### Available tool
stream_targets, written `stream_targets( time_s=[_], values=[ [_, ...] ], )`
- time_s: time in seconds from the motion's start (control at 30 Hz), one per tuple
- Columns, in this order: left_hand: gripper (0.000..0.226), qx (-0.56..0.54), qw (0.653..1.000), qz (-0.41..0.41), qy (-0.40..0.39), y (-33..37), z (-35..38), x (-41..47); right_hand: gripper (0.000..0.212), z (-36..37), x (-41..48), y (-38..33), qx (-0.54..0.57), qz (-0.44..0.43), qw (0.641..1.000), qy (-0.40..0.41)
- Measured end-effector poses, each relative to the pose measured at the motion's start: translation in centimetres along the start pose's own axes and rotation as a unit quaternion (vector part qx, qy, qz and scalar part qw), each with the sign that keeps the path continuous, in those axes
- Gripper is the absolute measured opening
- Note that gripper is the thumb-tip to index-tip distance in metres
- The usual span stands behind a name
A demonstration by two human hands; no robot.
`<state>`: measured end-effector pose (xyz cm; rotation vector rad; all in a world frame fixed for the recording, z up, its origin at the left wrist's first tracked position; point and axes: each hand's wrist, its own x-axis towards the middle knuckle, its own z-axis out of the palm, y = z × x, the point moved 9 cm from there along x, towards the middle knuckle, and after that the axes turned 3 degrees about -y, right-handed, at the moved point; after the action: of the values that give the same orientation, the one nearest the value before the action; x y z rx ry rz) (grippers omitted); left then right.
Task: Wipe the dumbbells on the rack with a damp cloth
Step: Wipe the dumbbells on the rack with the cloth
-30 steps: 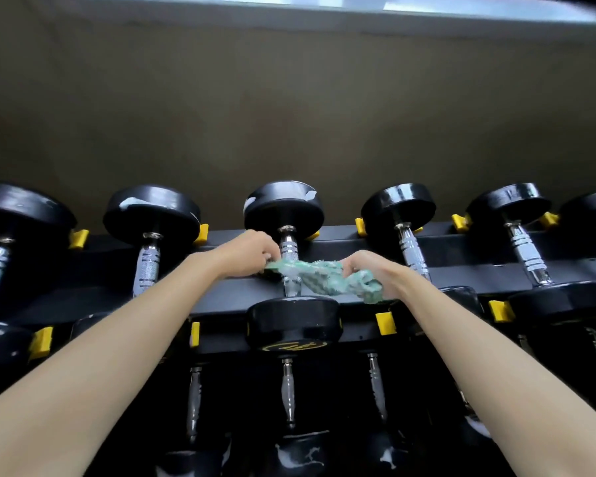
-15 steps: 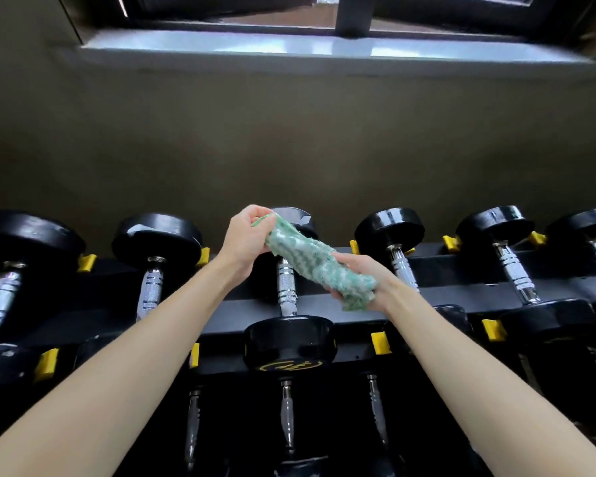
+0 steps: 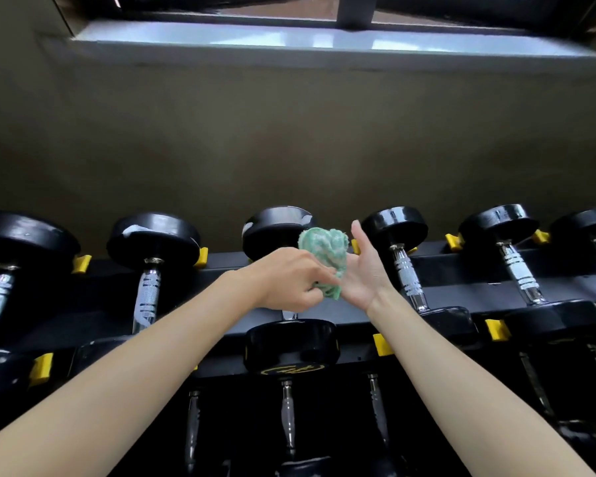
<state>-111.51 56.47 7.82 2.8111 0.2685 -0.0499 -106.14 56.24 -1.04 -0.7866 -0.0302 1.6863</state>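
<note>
A person's left hand (image 3: 289, 284) pinches the lower end of a bunched green-and-white terry cloth (image 3: 324, 247) with curled fingers. The cloth lies against the open palm of the right hand (image 3: 362, 270), whose fingers are straight. Both hands are over the middle of the black steel rack (image 3: 479, 268), in front of a black round-headed dumbbell with chrome handle (image 3: 276, 225).

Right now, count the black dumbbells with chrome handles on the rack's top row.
6, left to right: first at the left edge, second, third behind the crumpled green cloth, fourth, fifth, sixth cut by the right edge. Others may be offscreen.
</note>
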Motion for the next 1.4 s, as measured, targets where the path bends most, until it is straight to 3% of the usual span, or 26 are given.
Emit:
stream_targets(
  time_s=[0.07,0.1,0.17,0.23,0.27,0.33,0.4,0.5,0.57,0.67,0.73,0.77,0.83,0.9,0.93,0.97,1.13,1.17,1.23,1.33,1.4],
  values=[
    [0.071,-0.006,0.999,0.012,-0.031,0.3,0.2,0.4,0.028,-0.4,-0.1,-0.5,-0.048,-0.023,0.998,0.022],
    [0.066,-0.065,0.998,-0.012,-0.004,0.0,-0.3,0.5,0.019,-0.7,-0.1,-0.7,-0.058,-0.035,0.997,0.037],
    [0.052,-0.233,0.961,-0.110,0.100,-2.2,-1.8,0.2,0.021,-1.1,0.0,-1.1,-0.048,-0.057,0.996,0.050],
    [0.031,-0.350,0.891,-0.235,0.167,-6.0,-1.8,-0.4,0.023,-1.1,0.2,-1.3,-0.034,-0.065,0.996,0.045],
    [0.021,-0.373,0.869,-0.284,0.159,-7.3,-1.3,-0.5,0.024,-0.9,0.3,-1.2,-0.034,-0.064,0.997,0.039],
    [0.017,-0.324,0.878,-0.343,0.080,-8.7,0.0,-0.6,0.024,-0.1,0.4,-1.1,-0.044,-0.064,0.997,0.027],
    [0.033,-0.340,0.868,-0.361,-0.003,-9.1,2.0,-0.9,0.025,0.5,0.8,-1.2,-0.047,-0.070,0.996,0.018],
    [0.030,-0.507,0.794,-0.330,-0.059,-8.0,3.9,-1.5,0.023,1.3,1.5,-1.2,-0.042,-0.080,0.996,-0.005],
    [0.021,-0.562,0.767,-0.307,-0.045,-8.3,4.1,-1.7,0.020,1.5,2.1,-1.5,-0.070,-0.098,0.993,-0.014],
    [0.013,-0.588,0.738,-0.325,0.055,-10.5,3.5,-2.3,0.021,1.5,2.4,-2.7,-0.237,-0.145,0.961,0.008],
    [0.017,-0.519,0.769,-0.342,0.151,-12.5,2.5,-3.3,0.027,1.4,2.3,-3.8,-0.376,-0.176,0.909,0.045],
    [0.020,-0.437,0.812,-0.335,0.193,-13.2,1.5,-3.8,0.026,1.5,2.2,-4.2,-0.453,-0.193,0.868,0.062],
    [0.021,-0.252,0.894,-0.286,0.235,-13.1,0.1,-4.2,0.023,2.3,2.4,-4.8,-0.623,-0.248,0.737,0.080],
    [0.023,-0.148,0.941,-0.222,0.211,-12.0,0.8,-3.8,0.024,2.6,3.1,-4.0,-0.743,-0.278,0.604,0.078],
    [0.026,-0.126,0.954,-0.203,0.182,-11.5,1.8,-3.5,0.026,2.2,3.5,-3.3,-0.769,-0.266,0.575,0.081],
    [0.029,-0.120,0.960,-0.196,0.158,-11.3,2.9,-3.3,0.027,1.4,3.9,-2.8,-0.773,-0.246,0.578,0.091],
    [0.050,-0.167,0.955,-0.218,0.110,-11.5,5.1,-3.2,0.011,-1.6,4.3,-0.7,-0.707,-0.102,0.692,0.102],
    [0.052,-0.170,0.957,-0.214,0.095,-11.3,5.2,-3.1,0.016,-1.8,4.1,-0.5,-0.700,-0.084,0.703,0.097],
    [0.049,-0.184,0.958,-0.210,0.070,-10.7,5.2,-3.1,0.025,-2.4,3.8,-0.1,-0.697,-0.056,0.709,0.091],
    [0.038,-0.229,0.949,-0.214,0.030,-9.5,5.8,-3.2,0.012,-3.2,3.1,1.0,-0.711,-0.006,0.699,0.071],
    [0.034,-0.258,0.940,-0.223,-0.015,-8.5,6.7,-3.3,0.017,-3.6,2.5,1.7,-0.728,0.041,0.682,0.062]
  ],
)
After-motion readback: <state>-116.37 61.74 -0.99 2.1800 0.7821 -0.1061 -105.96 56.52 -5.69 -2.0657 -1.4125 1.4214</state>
